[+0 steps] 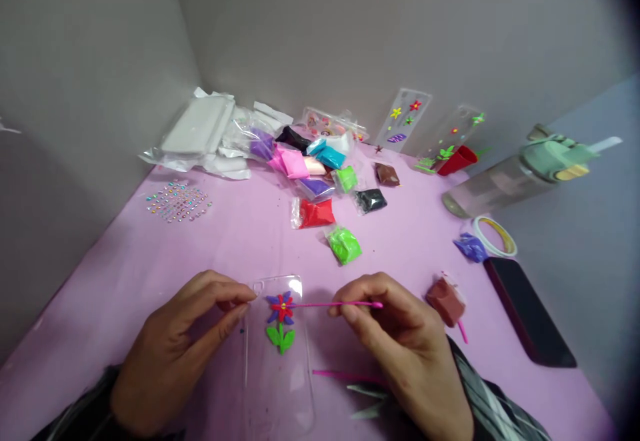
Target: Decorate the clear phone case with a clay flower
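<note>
A clear phone case (pixel 280 394) lies flat on the pink table, with a clay flower (pixel 283 307) on its upper part. The flower has purple and red petals, a small yellow centre and green leaves. My left hand (pixel 195 334) pinches the case's upper left edge between thumb and fingers. In my right hand (pixel 390 334) is a thin pink modelling tool (pixel 320 305), held level between thumb and fingers. Its far tip reaches the flower, at or just over its centre. Another pink modelling tool (pixel 345 376) lies beside the case, partly behind my right hand.
Clay packets (pixel 315 214) in several colours spread across the middle. Sticker gems (pixel 179 201) and white packages (pixel 197 127) are at left. Decorated cases (pixel 404 117) lean on the back wall. A bottle (pixel 505 181), tape roll (pixel 495 236), brown clay (pixel 447 301) and a phone (pixel 530 311) stand or lie at right.
</note>
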The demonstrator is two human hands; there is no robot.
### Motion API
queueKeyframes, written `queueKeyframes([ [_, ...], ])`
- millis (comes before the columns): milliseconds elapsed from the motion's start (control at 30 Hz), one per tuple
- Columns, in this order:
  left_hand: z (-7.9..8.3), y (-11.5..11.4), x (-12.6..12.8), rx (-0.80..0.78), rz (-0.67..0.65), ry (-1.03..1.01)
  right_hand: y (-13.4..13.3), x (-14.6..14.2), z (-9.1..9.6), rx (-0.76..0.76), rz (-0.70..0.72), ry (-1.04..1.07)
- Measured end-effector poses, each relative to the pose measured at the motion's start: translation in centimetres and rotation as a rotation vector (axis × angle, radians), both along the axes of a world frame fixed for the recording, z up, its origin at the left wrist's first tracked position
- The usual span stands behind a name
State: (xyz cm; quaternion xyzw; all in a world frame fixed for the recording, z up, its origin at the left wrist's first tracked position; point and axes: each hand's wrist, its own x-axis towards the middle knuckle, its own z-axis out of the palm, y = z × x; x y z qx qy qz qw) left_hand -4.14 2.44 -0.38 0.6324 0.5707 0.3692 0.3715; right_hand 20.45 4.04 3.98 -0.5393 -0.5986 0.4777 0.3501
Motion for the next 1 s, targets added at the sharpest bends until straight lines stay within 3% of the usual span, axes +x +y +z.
queueKeyframes([
  [400, -0.8, 0.4, 0.4, 0.019, -0.034, 0.041, 0.0, -0.6, -2.2, -0.075, 0.03, -0.04],
  [1000, -1.5, 0.6, 1.1, 0.108, -0.14, 0.218, 0.3, -0.9, -3.0, -0.125, 0.055, -0.018],
])
